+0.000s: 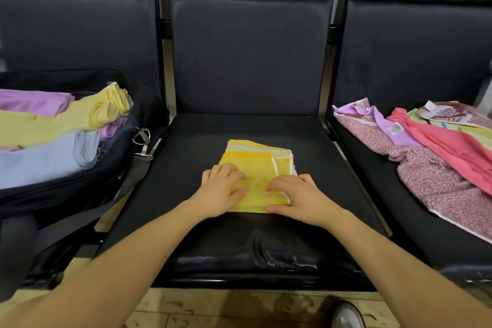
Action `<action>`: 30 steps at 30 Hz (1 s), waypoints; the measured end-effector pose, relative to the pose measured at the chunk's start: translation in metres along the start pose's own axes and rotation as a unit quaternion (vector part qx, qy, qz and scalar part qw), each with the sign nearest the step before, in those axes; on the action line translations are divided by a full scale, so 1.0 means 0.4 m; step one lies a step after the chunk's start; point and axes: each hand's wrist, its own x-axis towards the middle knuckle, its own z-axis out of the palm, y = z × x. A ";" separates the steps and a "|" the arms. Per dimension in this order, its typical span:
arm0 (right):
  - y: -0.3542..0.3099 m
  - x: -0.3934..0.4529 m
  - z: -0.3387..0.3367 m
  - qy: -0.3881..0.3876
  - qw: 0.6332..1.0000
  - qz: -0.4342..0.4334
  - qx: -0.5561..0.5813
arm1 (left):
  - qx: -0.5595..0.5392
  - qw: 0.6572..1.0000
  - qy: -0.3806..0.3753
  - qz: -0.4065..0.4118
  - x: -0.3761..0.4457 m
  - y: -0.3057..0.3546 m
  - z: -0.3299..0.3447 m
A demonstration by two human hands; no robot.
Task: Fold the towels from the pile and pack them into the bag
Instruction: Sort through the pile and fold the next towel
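Dark padded seats in a row make up the bench [332,128], and on the middle seat lies the yellow towel [257,168], already folded down to a small, thick rectangle with its white-striped edge along the right. Both hands rest on its near half. The left hand [222,194] lies flat with its fingers [231,170] only slightly bent, pressing the cloth; the right hand [300,197] does the same, its fingers [279,184] spread over the near right corner and its thumb along the near edge. Neither hand seems to pinch or lift anything: both look relaxed and pressing, as if smoothing the last fold.

On the left seat the black bag [80,189] stands unzipped, with a stack of folded towels [48,138] in lilac, pale yellow and light blue filling it. On the right seat the pile [431,157] of unfolded towels, patterned pink, coral, lilac and green, is still waiting. By my reckoning the task is well underway: several packed, this one nearly ready for the bag, a handful left.
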 end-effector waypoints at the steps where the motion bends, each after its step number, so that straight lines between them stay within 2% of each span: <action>1: -0.004 0.001 0.003 0.001 1.000 -0.008 0.007 | -0.004 1.000 0.008 0.022 -0.014 -0.001 -0.009; 5: -0.020 0.007 0.019 -0.001 0.999 -0.022 -0.050 | -0.006 0.997 -0.022 0.078 -0.055 -0.020 -0.035; 8: -0.031 0.023 0.025 0.014 0.997 -0.018 -0.078 | -0.022 0.996 -0.047 0.076 -0.067 -0.031 -0.039; 11: -0.029 0.037 0.012 0.028 0.998 0.023 -0.042 | -0.041 0.996 -0.044 0.061 -0.063 -0.035 -0.035; 16: 0.008 0.041 -0.008 0.048 0.992 0.088 0.079 | -0.105 0.994 -0.001 0.013 -0.052 -0.039 -0.021; 20: 0.027 0.046 -0.011 0.057 0.983 0.123 0.127 | -0.144 0.989 0.029 0.021 -0.040 -0.050 -0.021; 23: 0.044 0.042 -0.010 0.072 0.979 0.145 0.127 | -0.204 0.976 0.075 0.007 -0.034 -0.045 -0.026; 26: 0.034 0.012 -0.032 0.006 0.977 0.180 0.112 | -0.209 0.973 0.096 0.005 -0.027 -0.046 -0.024; 28: 0.041 0.002 -0.041 -0.028 0.985 0.161 0.052 | -0.211 0.971 0.109 -0.002 -0.020 -0.049 -0.021; 30: 0.049 0.001 -0.042 0.007 0.987 0.149 0.064 | -0.231 0.966 0.112 -0.028 -0.014 -0.046 -0.022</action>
